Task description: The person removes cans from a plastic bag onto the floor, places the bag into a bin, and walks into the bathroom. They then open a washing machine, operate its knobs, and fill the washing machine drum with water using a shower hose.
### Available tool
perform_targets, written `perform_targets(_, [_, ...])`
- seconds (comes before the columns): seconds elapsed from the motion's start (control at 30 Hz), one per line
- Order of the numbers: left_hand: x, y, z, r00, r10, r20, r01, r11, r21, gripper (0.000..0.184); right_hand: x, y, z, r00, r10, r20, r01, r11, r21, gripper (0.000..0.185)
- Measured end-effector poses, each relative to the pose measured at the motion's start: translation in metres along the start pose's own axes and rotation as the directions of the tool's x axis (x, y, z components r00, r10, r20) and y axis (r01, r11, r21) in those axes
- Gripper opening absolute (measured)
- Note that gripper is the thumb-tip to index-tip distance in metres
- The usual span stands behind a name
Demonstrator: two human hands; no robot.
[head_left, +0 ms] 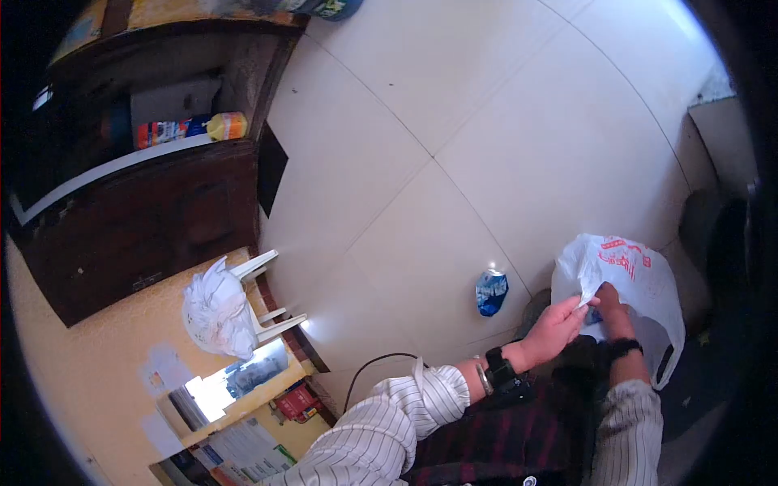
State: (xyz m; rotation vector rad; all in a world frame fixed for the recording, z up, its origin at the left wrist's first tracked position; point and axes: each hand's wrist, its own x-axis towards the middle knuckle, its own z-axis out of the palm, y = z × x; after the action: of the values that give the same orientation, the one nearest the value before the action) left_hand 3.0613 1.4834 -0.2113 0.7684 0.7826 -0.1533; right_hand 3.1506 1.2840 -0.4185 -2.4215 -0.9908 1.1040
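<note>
My left hand pinches the rim of a white plastic bag with red print on its side. Inside the bag's mouth is my right hand, its fingers mostly hidden, so what they hold does not show. A bit of something blue shows between the two hands, too covered to name. On the tiles to the left of the bag lies a crumpled blue item with a shiny top end, which looks like a crushed drink can.
Light floor tiles stretch ahead. At left stands a dark wooden cabinet with a yellow-capped bottle on its open shelf. Below it, a white plastic bag rests on a small pale stool. A black cable curves near my left arm.
</note>
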Motion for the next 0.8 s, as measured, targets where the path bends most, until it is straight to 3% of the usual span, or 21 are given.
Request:
perform_targets(0.03, [0.002,-0.002,0.0,1.0,0.005,-0.009,-0.005,1.0,0.004,0.032,-0.004,0.0,-0.009,0.966,0.256,0.032,-0.258,0.952,0.168,0.017])
perform_targets(0.07, [0.006,-0.001,0.0,1.0,0.009,-0.021,-0.009,1.0,0.005,0.032,-0.001,-0.014,-0.035,0.97,0.242,0.027,-0.243,0.955,0.169,0.017])
perform_targets(0.13, [0.013,-0.001,-0.003,0.999,0.029,-0.04,-0.03,0.999,-0.021,0.03,-0.008,-0.076,-0.096,0.981,0.117,-0.157,-0.056,0.937,0.344,0.015])
perform_targets(0.23, [0.027,0.006,-0.011,0.998,0.033,-0.061,-0.033,0.999,-0.005,0.029,-0.056,-0.112,-0.129,0.967,0.036,-0.254,0.04,0.957,0.286,0.014])
perform_targets(0.3, [0.036,0.017,-0.013,0.992,0.048,-0.113,-0.054,0.997,-0.052,0.026,-0.084,-0.11,-0.12,0.996,-0.075,-0.044,0.083,0.97,0.23,0.023])
perform_targets(0.33, [0.042,0.015,-0.02,0.928,0.345,-0.139,-0.287,0.902,0.323,0.026,-0.092,-0.122,-0.113,0.988,-0.151,0.032,0.138,0.958,0.252,0.021])
perform_targets(0.37, [0.051,0.008,-0.026,0.802,0.596,-0.049,-0.442,0.645,0.623,0.025,-0.094,-0.13,-0.104,0.969,-0.188,0.161,0.154,0.967,0.204,0.023])
perform_targets(0.4, [0.053,0.019,-0.031,0.713,0.692,0.111,-0.565,0.474,0.676,0.023,-0.091,-0.141,-0.095,0.933,-0.126,0.337,0.079,0.986,0.149,0.028])
perform_targets(0.43, [0.05,0.029,-0.034,0.958,0.286,-0.001,-0.209,0.702,0.681,0.024,-0.084,-0.143,-0.076,0.892,-0.083,0.444,0.013,0.987,0.157,0.03])
perform_targets(0.47, [0.051,0.031,-0.034,0.92,0.39,0.045,-0.283,0.579,0.765,0.025,-0.079,-0.144,-0.059,0.913,-0.12,0.39,0.011,0.963,0.27,0.027])
perform_targets(0.5, [0.047,0.057,-0.016,0.975,0.17,-0.142,-0.1,0.91,0.403,0.027,-0.072,-0.141,-0.034,0.921,-0.081,0.381,-0.037,0.956,0.292,0.027])
perform_targets(0.53, [0.047,0.063,-0.008,0.982,0.106,-0.155,-0.073,0.976,0.204,0.029,-0.062,-0.142,-0.022,0.929,-0.057,0.364,-0.059,0.953,0.298,0.028])
perform_targets(0.57, [0.046,0.066,-0.005,0.978,0.146,-0.148,-0.093,0.945,0.314,0.029,-0.055,-0.138,-0.005,0.937,-0.045,0.347,-0.067,0.951,0.303,0.03])
perform_targets(0.63, [0.043,0.068,0.005,0.981,0.149,-0.127,-0.111,0.958,0.263,0.031,-0.051,-0.134,0.002,0.981,-0.118,0.155,0.065,0.949,0.307,0.029])
perform_targets(0.67, [0.039,0.065,0.003,0.983,0.141,-0.114,-0.109,0.961,0.253,0.031,-0.05,-0.136,-0.006,0.983,-0.101,0.156,0.051,0.953,0.297,0.029])
perform_targets(0.73, [0.031,0.062,0.009,0.982,0.15,-0.112,-0.112,0.95,0.291,0.031,-0.054,-0.142,-0.039,0.928,-0.115,0.355,0.011,0.959,0.282,0.027])
perform_targets(0.8, [0.018,0.068,0.01,0.984,0.148,-0.104,-0.112,0.951,0.289,0.032,-0.059,-0.16,-0.114,0.958,-0.127,0.256,-0.011,0.878,0.479,0.026])
